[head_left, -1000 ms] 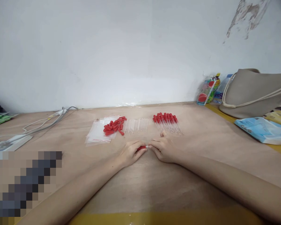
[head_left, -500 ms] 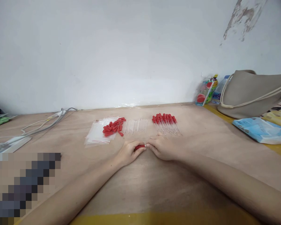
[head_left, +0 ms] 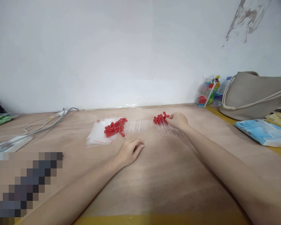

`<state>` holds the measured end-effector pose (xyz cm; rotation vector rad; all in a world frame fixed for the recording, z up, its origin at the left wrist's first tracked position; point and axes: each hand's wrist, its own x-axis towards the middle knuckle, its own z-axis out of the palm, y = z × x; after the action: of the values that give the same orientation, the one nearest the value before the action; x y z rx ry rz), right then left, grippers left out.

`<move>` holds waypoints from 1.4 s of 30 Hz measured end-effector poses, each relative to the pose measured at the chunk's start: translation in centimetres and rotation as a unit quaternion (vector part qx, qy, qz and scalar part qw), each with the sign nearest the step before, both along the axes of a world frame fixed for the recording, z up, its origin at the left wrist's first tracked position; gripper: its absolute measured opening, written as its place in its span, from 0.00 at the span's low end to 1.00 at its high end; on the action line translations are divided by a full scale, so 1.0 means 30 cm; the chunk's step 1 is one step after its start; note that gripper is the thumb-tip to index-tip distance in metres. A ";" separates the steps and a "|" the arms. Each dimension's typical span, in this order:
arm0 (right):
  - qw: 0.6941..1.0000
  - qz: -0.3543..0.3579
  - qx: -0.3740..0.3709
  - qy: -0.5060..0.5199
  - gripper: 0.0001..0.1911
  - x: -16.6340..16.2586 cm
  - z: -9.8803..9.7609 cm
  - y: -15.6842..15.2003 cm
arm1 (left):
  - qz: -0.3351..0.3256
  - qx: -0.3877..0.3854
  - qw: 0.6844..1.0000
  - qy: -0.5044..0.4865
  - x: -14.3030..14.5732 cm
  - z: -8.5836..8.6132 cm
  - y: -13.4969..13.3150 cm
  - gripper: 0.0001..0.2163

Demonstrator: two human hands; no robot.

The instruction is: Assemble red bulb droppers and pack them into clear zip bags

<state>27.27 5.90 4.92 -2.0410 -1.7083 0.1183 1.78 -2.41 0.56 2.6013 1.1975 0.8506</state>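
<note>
My right hand (head_left: pixel 176 121) is closed in a pinch over the right end of a row of red-bulbed droppers (head_left: pixel 161 120). Its fingertips grip a dropper among them, mostly covered by the hand. My left hand (head_left: pixel 130 152) rests on the table, fingers curled loosely, thumb and forefinger apart with nothing between them. Beyond it lies a heap of loose red rubber bulbs (head_left: pixel 114 127), partly on clear plastic bags (head_left: pixel 97 134). Several thin clear tubes (head_left: pixel 137 126) are lined up between the bulbs and the droppers.
A power strip (head_left: pixel 16 142) with cables (head_left: pixel 50 121) lies at the left. At the right are a grey bag (head_left: pixel 253 93), drink bottles (head_left: pixel 207 92) and a blue-white packet (head_left: pixel 262 132). A white wall (head_left: pixel 107 56) stands behind the wooden table (head_left: pixel 140 187).
My right hand has left my left hand and moved right and away from me to the dropper row. The red bulb has gone from my left hand, whose fingers have loosened.
</note>
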 end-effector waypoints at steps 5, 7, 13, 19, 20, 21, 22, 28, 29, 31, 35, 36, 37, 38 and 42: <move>1.000 -0.015 -0.008 0.010 0.11 -0.016 -0.059 0.033 | 0.002 -0.002 1.000 0.007 -0.003 -0.004 0.000 0.09; 1.000 -0.013 -0.003 -0.004 0.12 -0.017 -0.068 0.035 | 0.003 -0.004 1.000 0.005 -0.005 -0.007 0.001 0.09; 0.994 0.035 0.072 -0.080 0.15 -0.077 -0.067 0.001 | 0.001 -0.007 1.000 0.013 -0.003 -0.010 0.006 0.09; 0.987 0.091 0.070 -0.111 0.16 -0.243 -0.082 -0.013 | -0.007 -0.008 1.000 0.015 -0.002 -0.007 0.007 0.07; 0.989 0.085 0.057 -0.111 0.16 -0.266 -0.082 -0.006 | -0.007 -0.008 1.000 0.016 -0.002 -0.006 0.005 0.07; 0.990 0.077 0.038 -0.108 0.16 -0.286 -0.081 0.001 | -0.006 -0.006 1.000 0.018 -0.001 -0.004 0.003 0.07; 0.992 0.070 0.019 -0.103 0.16 -0.302 -0.080 0.009 | -0.003 0.001 1.000 0.018 0.000 -0.002 -0.001 0.07; 0.994 0.054 -0.045 -0.081 0.15 -0.317 -0.067 0.032 | 0.115 0.135 0.984 -0.003 -0.020 0.017 0.013 0.08; 0.994 0.053 -0.049 -0.079 0.15 -0.313 -0.066 0.031 | 0.156 0.151 0.976 -0.007 -0.034 0.022 0.028 0.09; 0.994 0.053 -0.057 -0.077 0.15 -0.305 -0.065 0.029 | 0.244 0.160 0.956 -0.009 -0.072 0.036 0.072 0.13; 0.993 0.049 -0.072 -0.077 0.13 -0.302 -0.060 0.028 | 0.415 0.080 0.906 0.009 -0.171 0.059 0.186 0.19; 0.993 0.049 -0.076 -0.077 0.13 -0.304 -0.058 0.028 | 0.439 0.050 0.897 0.006 -0.194 0.060 0.212 0.20; 0.993 0.050 -0.079 -0.078 0.12 -0.306 -0.056 0.029 | 0.449 0.016 0.893 0.000 -0.214 0.060 0.236 0.21; 0.992 0.050 -0.082 -0.079 0.12 -0.307 -0.054 0.029 | 0.446 -0.013 0.895 -0.006 -0.230 0.057 0.256 0.21; 0.991 0.055 -0.087 -0.088 0.10 -0.308 -0.048 0.027 | 0.407 -0.065 0.910 -0.031 -0.244 0.042 0.290 0.20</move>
<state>18.02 6.71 3.47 -2.1359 -1.9821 0.1298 -5.54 6.28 1.82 1.9011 2.2718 0.9000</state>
